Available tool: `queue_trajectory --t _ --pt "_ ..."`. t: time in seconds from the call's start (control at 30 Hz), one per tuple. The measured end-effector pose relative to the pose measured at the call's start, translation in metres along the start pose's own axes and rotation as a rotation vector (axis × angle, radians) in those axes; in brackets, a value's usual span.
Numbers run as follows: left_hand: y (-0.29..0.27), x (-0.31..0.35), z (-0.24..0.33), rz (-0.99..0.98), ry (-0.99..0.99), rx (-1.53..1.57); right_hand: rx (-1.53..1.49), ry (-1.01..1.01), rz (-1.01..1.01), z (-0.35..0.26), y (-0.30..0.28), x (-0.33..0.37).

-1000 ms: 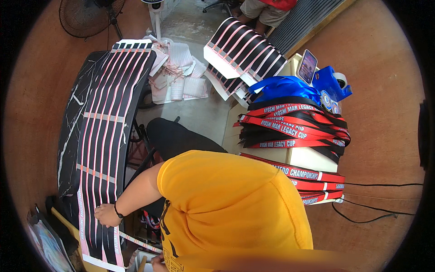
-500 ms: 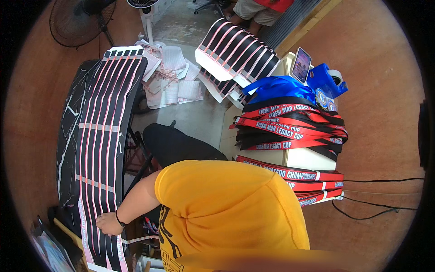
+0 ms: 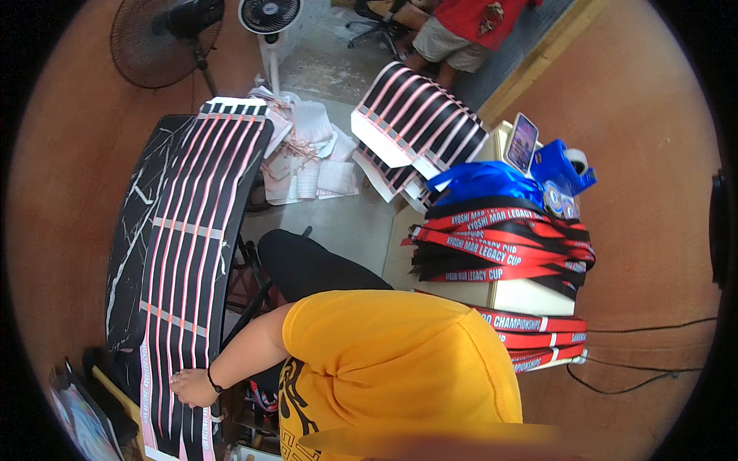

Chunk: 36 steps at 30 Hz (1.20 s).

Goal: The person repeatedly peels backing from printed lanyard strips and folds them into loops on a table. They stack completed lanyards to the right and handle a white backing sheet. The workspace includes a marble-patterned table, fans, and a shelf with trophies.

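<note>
My right hand (image 3: 194,388), with a dark bracelet at the wrist, rests palm down on the near part of a long row of black ribbons (image 3: 178,265). Its fingers lie on the ribbons, and nothing shows in its grasp. Thin white and pinkish-red lines run between the ribbons. Grey tape strips (image 3: 187,228) cross them in several places. Beside the hand, strips with pale lettering (image 3: 146,399) run along the outer edge. The ribbons lie on a black, marble-patterned table (image 3: 138,230). My left hand is outside the view.
Red and black printed lanyards (image 3: 492,250) are heaped on a cream cabinet at right, with blue ribbon (image 3: 492,183), a phone (image 3: 522,144) and a blue tape dispenser (image 3: 557,165). Paper scraps (image 3: 315,165) cover the floor ahead. Fans (image 3: 269,14) and another person (image 3: 469,34) are beyond.
The whole view has shifted down and slightly right. My right hand stays on the near end of the ribbons, its fingers a little flatter. More of the other person shows.
</note>
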<state>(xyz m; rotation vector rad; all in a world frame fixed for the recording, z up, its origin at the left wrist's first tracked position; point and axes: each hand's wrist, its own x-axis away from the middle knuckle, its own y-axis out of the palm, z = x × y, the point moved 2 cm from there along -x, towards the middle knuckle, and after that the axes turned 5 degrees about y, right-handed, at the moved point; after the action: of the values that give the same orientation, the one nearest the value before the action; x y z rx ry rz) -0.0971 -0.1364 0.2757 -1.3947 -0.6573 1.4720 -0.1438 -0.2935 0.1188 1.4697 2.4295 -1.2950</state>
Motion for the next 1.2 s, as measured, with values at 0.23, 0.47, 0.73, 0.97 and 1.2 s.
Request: queue_trajectory --t 0.23,0.47,0.73,0.97,1.2 --pt "0.008 0.023 -0.07 0.218 -0.244 -0.05 -0.451 0.134 -0.046 -0.009 -0.031 -0.003" --pt "-0.013 0.047 -0.144 0.696 -0.684 -0.271 -0.386 0.053 0.266 0.046 -0.123 -0.011" --pt "0.053 -0.109 -0.078 0.318 -0.076 0.129 -0.163 0.449 0.31 0.131 -0.211 -0.022" --pt "0.142 -0.211 -0.037 -0.111 0.146 0.233 0.12 0.353 0.121 0.136 -0.198 -0.048" --pt "0.207 -0.259 -0.052 -0.357 -0.126 0.386 0.173 0.323 0.0 0.136 -0.193 -0.064"
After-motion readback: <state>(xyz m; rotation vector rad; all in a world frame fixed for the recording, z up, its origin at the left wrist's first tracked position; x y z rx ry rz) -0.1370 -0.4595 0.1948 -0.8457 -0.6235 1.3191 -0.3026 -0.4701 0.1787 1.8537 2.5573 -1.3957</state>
